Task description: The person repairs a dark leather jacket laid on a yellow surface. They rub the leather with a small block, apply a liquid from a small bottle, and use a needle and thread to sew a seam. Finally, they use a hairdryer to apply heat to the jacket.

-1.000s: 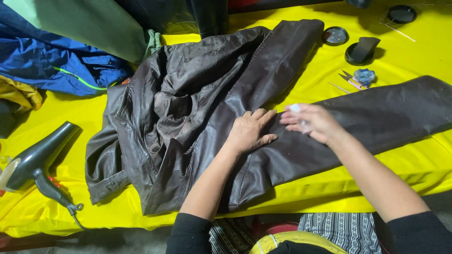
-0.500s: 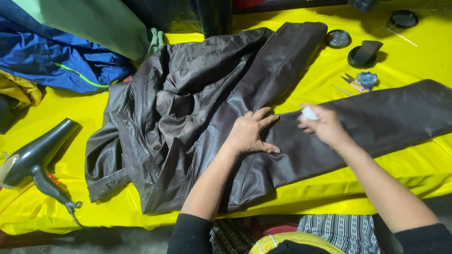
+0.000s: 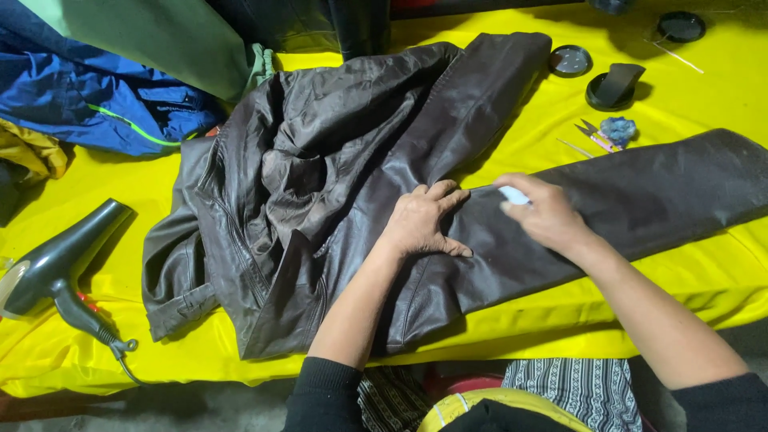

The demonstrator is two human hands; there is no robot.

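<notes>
Head view — jacket sleeve (image 3: 640, 192) lying lengthwise rightward, left hand (image 3: 420, 224) flat on it

1. We see bright, even light on the yellow desk (image 3: 200, 184); its colour is strongly saturated.
2. Soft sheen streaks the dark leather jacket (image 3: 336, 160).
3. Shadows sit short beneath things; the far edge falls dim.
4. Our right hand (image 3: 544, 214) looks slightly blurred.

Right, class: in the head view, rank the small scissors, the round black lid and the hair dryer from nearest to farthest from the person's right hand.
From the right hand:
1. Small scissors, just up-right.
2. Round black lid, farther up.
3. Hair dryer, far left edge.
</notes>
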